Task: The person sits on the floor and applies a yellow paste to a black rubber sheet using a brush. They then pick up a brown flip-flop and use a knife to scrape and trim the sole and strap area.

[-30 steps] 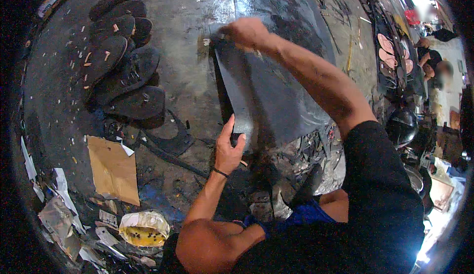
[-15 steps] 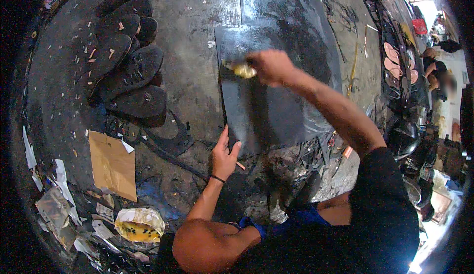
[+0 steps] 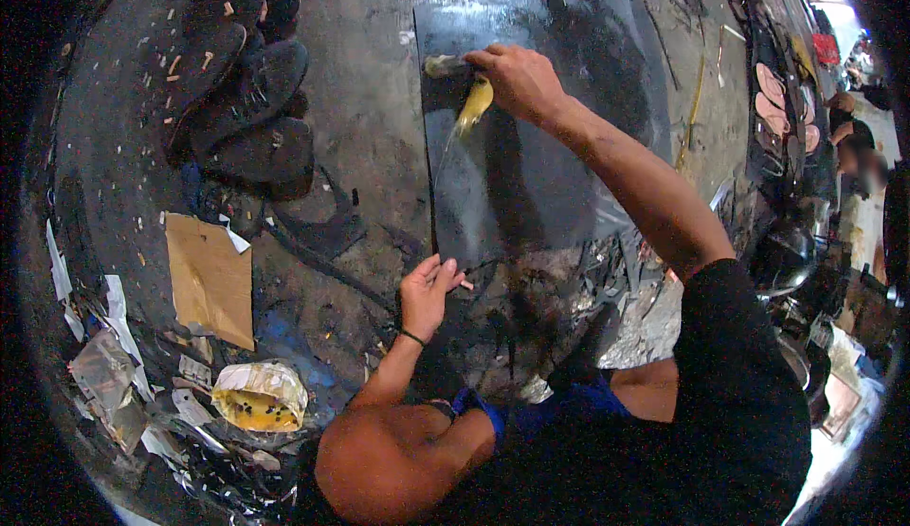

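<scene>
A black rubber-like sheet (image 3: 559, 185) lies on the grey work surface, its top shiny in places. My right hand (image 3: 521, 81) is closed around a small glue-smeared tool (image 3: 445, 65), held over the sheet's left part; its exact kind is hidden by my fingers. Thick yellow glue (image 3: 476, 99) hangs below that hand, with a thin strand trailing down toward the sheet. My left hand (image 3: 424, 300) is at the sheet's near left corner, thumb and fingertips closed on its edge.
Dark shoe soles (image 3: 251, 99) overlap at the left. Brown cardboard (image 3: 210, 281) lies nearer, beside a pale container (image 3: 261, 374) of yellow glue with dark specks. Scraps litter the near edge. Pink sandals (image 3: 773, 114) and a person (image 3: 858, 152) are at the far right.
The whole view has shifted, so the soles and sheet appear higher. Glue now hangs in a strand below my right hand. The fingers of my left hand have drawn closer together at the sheet's corner.
</scene>
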A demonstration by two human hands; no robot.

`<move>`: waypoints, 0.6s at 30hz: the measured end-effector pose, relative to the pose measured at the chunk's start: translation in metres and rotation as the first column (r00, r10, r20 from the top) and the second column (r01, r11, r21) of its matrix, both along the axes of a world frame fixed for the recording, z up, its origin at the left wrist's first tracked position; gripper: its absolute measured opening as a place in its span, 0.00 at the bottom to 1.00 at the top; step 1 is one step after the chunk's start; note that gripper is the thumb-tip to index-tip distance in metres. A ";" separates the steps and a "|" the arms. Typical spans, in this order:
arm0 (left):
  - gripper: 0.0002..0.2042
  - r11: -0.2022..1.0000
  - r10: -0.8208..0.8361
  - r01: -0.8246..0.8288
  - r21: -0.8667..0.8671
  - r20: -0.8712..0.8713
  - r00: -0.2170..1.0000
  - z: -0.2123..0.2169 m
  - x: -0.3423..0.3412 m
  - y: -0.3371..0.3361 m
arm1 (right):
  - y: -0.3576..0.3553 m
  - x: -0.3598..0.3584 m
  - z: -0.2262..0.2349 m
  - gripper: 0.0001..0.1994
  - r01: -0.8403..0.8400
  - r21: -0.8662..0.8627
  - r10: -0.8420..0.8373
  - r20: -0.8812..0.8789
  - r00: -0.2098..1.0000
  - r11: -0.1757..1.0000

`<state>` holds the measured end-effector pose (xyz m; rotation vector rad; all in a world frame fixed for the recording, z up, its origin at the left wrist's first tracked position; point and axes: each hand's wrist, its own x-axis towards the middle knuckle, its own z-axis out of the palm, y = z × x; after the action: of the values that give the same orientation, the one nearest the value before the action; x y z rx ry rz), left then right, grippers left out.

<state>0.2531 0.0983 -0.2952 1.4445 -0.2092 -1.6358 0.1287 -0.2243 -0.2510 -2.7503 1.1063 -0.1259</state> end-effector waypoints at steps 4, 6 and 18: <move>0.17 0.998 0.041 -0.041 0.048 -0.009 0.999 0.000 0.007 0.005 | 0.088 -0.003 0.001 0.23 -0.150 0.117 0.159 -0.077 0.984 0.982; 0.16 0.996 0.043 -0.039 0.083 -0.044 0.998 0.002 0.008 0.007 | 0.141 -0.016 0.004 0.24 -0.172 0.162 0.193 -0.127 0.973 0.972; 0.15 0.993 0.088 -0.091 0.076 0.041 0.995 0.010 0.010 0.020 | 0.146 -0.051 0.039 0.13 0.110 0.666 -0.395 0.294 0.870 0.738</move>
<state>0.2626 0.1182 -0.2849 1.5226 -0.1012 -1.5605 0.0779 -0.0779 -0.2117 -1.8401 1.1343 -0.3034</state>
